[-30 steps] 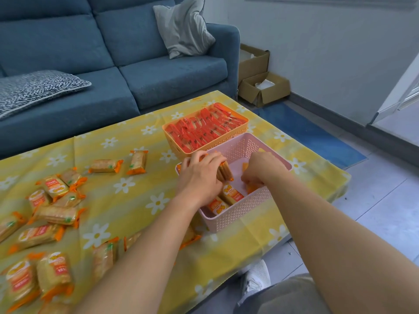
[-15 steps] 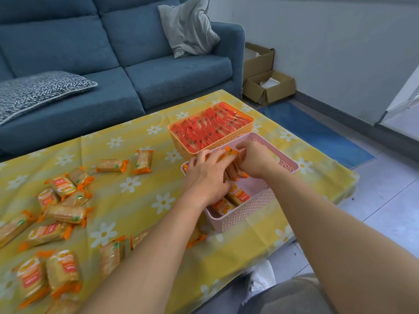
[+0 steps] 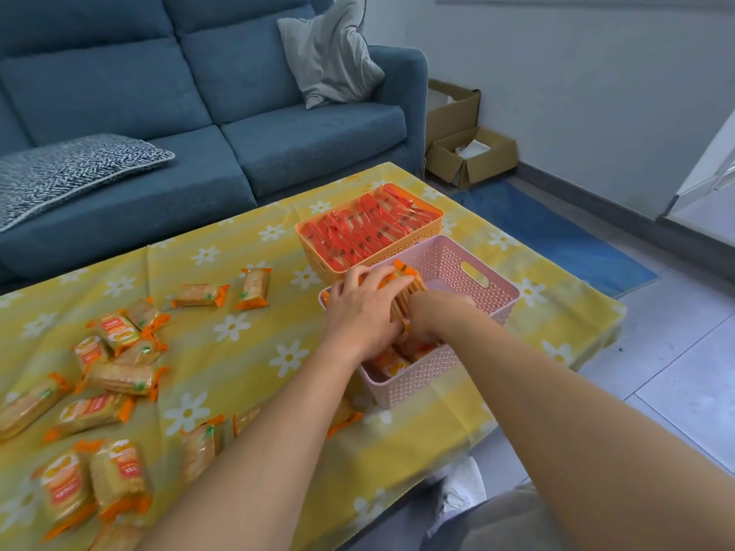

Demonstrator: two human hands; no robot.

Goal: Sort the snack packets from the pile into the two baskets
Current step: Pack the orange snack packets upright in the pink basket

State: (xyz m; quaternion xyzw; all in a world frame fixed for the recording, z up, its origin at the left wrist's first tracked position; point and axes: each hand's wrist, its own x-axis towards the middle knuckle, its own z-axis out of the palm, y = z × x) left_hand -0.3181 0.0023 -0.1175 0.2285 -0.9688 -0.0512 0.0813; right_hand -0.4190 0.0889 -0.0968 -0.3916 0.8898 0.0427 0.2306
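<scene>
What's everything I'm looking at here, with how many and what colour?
orange basket: one, orange, far side of the table
red packets: many, red, filling the orange basket
pink basket: one, pink, beside it, nearer
stack of packets: one, yellow-orange, upright in the pink basket
loose packets: many, yellow-orange, scattered on the table's left
tablecloth: one, yellow with white flowers, over the table
sofa: one, blue, behind the table
cushions: two, grey and black-and-white, on the sofa
cardboard boxes: two, brown, floor by the wall
mat: one, blue, floor
left hand: one, grips the stack
right hand: one, against the stack, fingers hidden
</scene>
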